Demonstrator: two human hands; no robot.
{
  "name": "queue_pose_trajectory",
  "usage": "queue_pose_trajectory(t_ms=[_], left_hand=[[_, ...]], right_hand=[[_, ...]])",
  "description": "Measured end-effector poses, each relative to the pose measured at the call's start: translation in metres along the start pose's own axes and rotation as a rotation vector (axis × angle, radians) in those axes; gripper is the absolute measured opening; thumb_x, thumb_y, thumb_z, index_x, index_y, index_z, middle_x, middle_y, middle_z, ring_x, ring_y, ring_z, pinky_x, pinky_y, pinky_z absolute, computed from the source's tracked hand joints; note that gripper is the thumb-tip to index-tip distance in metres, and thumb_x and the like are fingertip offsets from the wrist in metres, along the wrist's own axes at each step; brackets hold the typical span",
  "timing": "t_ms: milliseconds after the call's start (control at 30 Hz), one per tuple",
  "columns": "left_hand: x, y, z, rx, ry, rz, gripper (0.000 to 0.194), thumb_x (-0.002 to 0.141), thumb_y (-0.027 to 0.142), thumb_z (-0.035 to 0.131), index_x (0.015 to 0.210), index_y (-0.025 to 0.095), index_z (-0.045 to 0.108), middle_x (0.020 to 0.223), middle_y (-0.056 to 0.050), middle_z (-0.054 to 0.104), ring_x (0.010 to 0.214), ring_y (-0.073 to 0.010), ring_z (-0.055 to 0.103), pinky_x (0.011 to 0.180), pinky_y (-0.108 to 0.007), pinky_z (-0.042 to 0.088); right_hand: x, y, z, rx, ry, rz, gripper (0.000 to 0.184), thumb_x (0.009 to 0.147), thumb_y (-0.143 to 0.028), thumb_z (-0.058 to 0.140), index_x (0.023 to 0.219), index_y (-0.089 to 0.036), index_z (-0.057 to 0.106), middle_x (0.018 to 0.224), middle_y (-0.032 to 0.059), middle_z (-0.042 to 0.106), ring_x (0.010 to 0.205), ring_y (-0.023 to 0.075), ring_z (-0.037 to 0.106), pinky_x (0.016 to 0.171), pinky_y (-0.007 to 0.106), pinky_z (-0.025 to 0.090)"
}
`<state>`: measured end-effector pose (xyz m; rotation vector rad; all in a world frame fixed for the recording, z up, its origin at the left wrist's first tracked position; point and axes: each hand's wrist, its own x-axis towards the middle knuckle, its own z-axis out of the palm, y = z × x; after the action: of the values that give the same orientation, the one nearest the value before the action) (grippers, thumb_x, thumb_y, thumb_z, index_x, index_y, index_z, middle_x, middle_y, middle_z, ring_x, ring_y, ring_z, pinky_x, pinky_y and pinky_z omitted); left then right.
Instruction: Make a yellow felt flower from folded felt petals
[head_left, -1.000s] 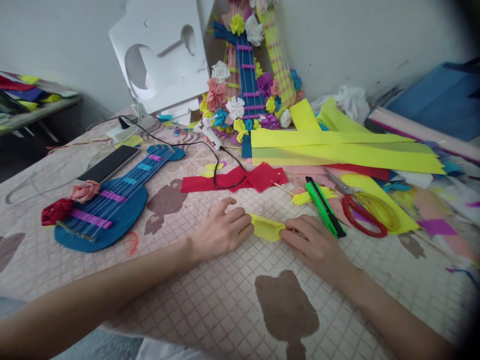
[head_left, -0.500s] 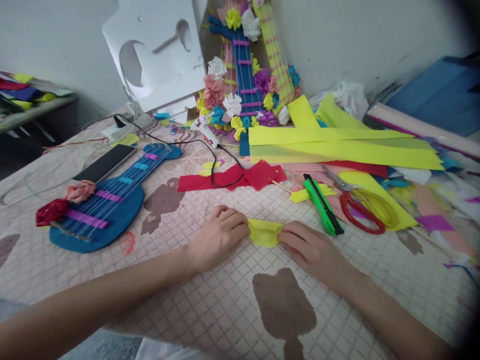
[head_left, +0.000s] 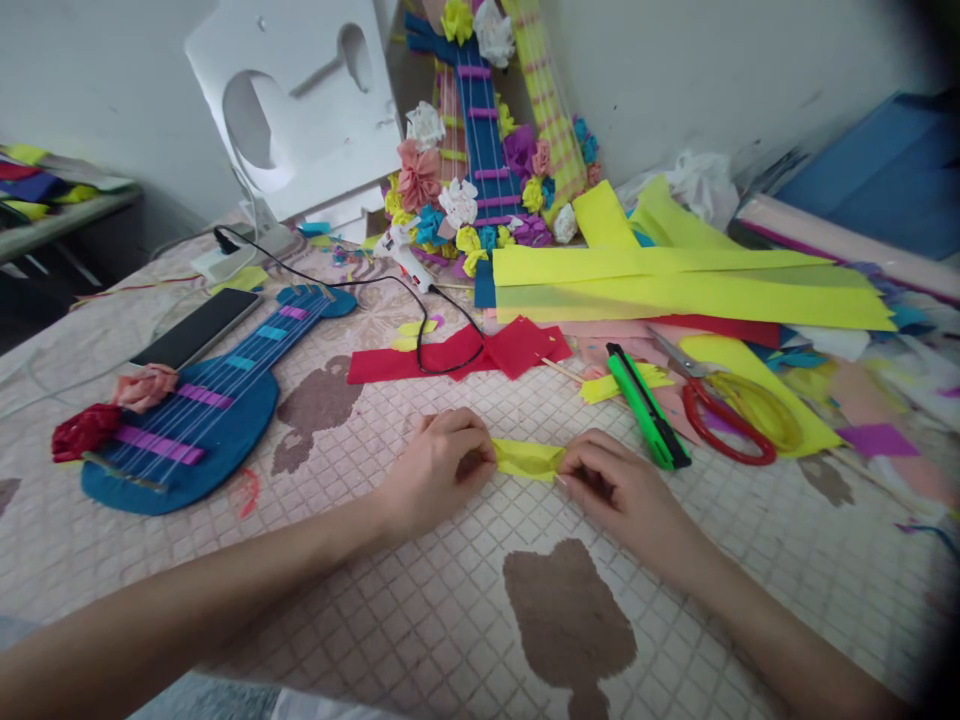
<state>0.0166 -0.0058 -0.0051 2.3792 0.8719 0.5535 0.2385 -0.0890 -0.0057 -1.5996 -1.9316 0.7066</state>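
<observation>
A small folded piece of yellow crepe paper (head_left: 527, 459) is stretched between my two hands, just over the patterned tablecloth (head_left: 450, 590). My left hand (head_left: 439, 468) pinches its left end, thumb and fingers pressed together. At the right end, my right hand (head_left: 619, 492) pinches it the same way. The fingertips hide both ends of the paper. Beyond the hands lie red paper pieces (head_left: 457, 355). A green utility knife (head_left: 646, 405) lies close to the right hand.
Red-and-yellow-handled scissors (head_left: 724, 405) and yellow paper strips (head_left: 690, 285) lie at the right. A blue paper guitar (head_left: 225, 400) and a phone (head_left: 196, 328) are at the left. A glue gun (head_left: 405, 258) with its black cord and flower-decorated guitars (head_left: 487, 130) stand at the back.
The yellow paper has become narrower from front to back, its near edge drawn up. Both hands still pinch its ends, with the fingers more curled. The camera view has shifted slightly.
</observation>
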Motion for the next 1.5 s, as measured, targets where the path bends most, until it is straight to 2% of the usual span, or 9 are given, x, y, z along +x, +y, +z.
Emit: queue_pose_trajectory(t_ms=[333,667,900,1167,1500], left_hand=[[0.000,0.001,0.001,0.032,0.007,-0.008,0.005,0.081,0.017,0.056,0.077,0.017,0.058,0.087,-0.002,0.059,0.082,-0.0157,0.055,0.078,-0.035,0.039],[0.003,0.002,0.003,0.062,0.016,-0.042,0.006,0.075,0.013,0.059,0.072,0.016,0.056,0.085,-0.001,0.060,0.081,-0.0166,0.056,0.075,-0.036,0.038],[0.003,0.004,0.001,0.061,-0.014,-0.049,0.004,0.080,0.016,0.056,0.076,0.017,0.056,0.086,-0.001,0.059,0.081,-0.0163,0.055,0.074,-0.036,0.036],[0.005,0.005,0.003,0.079,-0.008,-0.059,0.006,0.074,0.013,0.058,0.071,0.016,0.054,0.084,-0.001,0.058,0.080,-0.0166,0.054,0.073,-0.036,0.035],[0.005,0.005,0.002,0.031,-0.007,-0.071,0.007,0.074,0.013,0.059,0.070,0.016,0.054,0.085,-0.001,0.058,0.080,-0.0157,0.055,0.074,-0.036,0.035]], right_hand=[[0.002,-0.006,0.004,-0.053,0.072,0.003,0.011,0.085,-0.013,0.047,0.076,-0.020,0.050,0.078,0.0012,0.051,0.066,0.0131,0.053,0.056,0.026,0.044],[0.001,-0.006,0.008,-0.042,0.126,0.039,0.012,0.083,-0.013,0.050,0.074,-0.020,0.049,0.080,0.0014,0.049,0.068,0.0136,0.053,0.058,0.027,0.046],[0.001,-0.006,0.008,-0.033,0.123,0.045,0.012,0.082,-0.012,0.050,0.073,-0.020,0.049,0.080,0.0014,0.050,0.067,0.0125,0.053,0.055,0.024,0.045],[0.003,-0.007,0.011,-0.073,0.163,0.053,0.013,0.081,-0.014,0.051,0.071,-0.020,0.048,0.078,0.0012,0.050,0.066,0.0127,0.052,0.055,0.025,0.045],[0.001,-0.006,0.011,-0.068,0.173,0.069,0.011,0.082,-0.015,0.052,0.073,-0.020,0.049,0.081,0.0019,0.050,0.064,0.0114,0.052,0.054,0.024,0.045]])
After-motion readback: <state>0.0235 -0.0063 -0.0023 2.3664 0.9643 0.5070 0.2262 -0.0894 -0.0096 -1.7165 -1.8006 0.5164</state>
